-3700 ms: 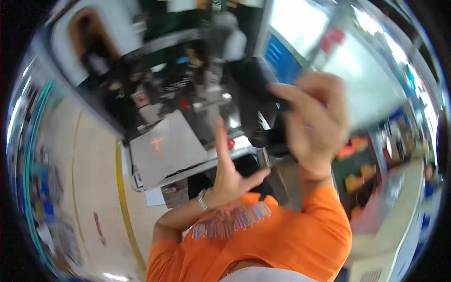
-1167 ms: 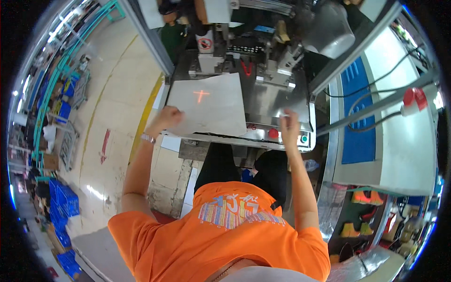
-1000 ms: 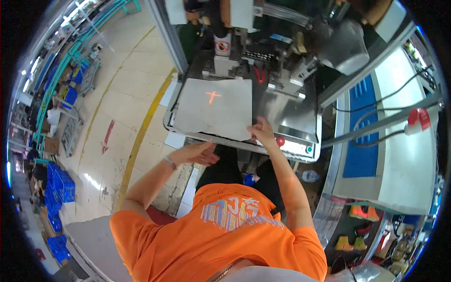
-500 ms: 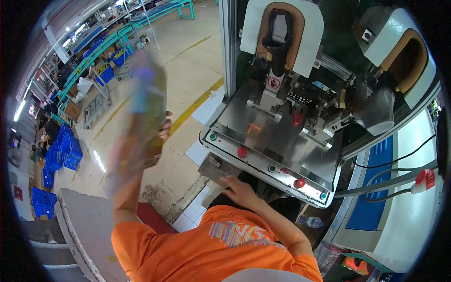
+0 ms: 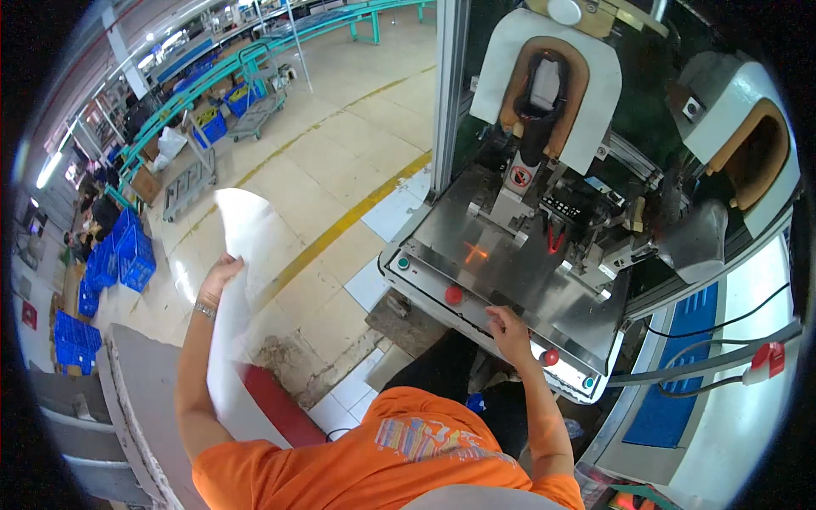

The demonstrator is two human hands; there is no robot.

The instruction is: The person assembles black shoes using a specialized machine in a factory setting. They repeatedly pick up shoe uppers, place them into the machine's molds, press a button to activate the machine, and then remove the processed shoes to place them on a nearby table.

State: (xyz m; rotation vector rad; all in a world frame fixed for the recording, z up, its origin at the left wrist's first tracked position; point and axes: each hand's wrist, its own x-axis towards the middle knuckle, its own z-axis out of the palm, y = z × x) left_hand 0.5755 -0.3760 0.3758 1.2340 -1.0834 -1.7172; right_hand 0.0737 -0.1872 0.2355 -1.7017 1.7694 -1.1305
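My left hand [image 5: 221, 277] grips the edge of a large white sheet [image 5: 246, 225], thumb on its near face. The sheet looks thin and bends in a long curve, its lower end reaching down beside my forearm. My right hand [image 5: 510, 333] hovers at the front panel [image 5: 476, 321] of a machine, between two red push buttons [image 5: 454, 295] [image 5: 551, 357]. Its fingers are loosely bent and hold nothing; whether they touch the panel I cannot tell. Behind that panel lies the machine's metal worktop [image 5: 459, 234], with an orange light cross on it.
Two padded moulds, one upright [image 5: 586, 72] and one at the right [image 5: 722, 110], stand over the worktop. Red-handled pliers [image 5: 555, 239] lie between the clamps. A grey table [image 5: 144, 374] is at my left. Blue crates [image 5: 134, 255] stand on the floor farther left.
My left hand has lowered; the blurred, coloured item it held up shows now as a white sheet. My right hand has moved from near my lap up and right to the machine's front panel.
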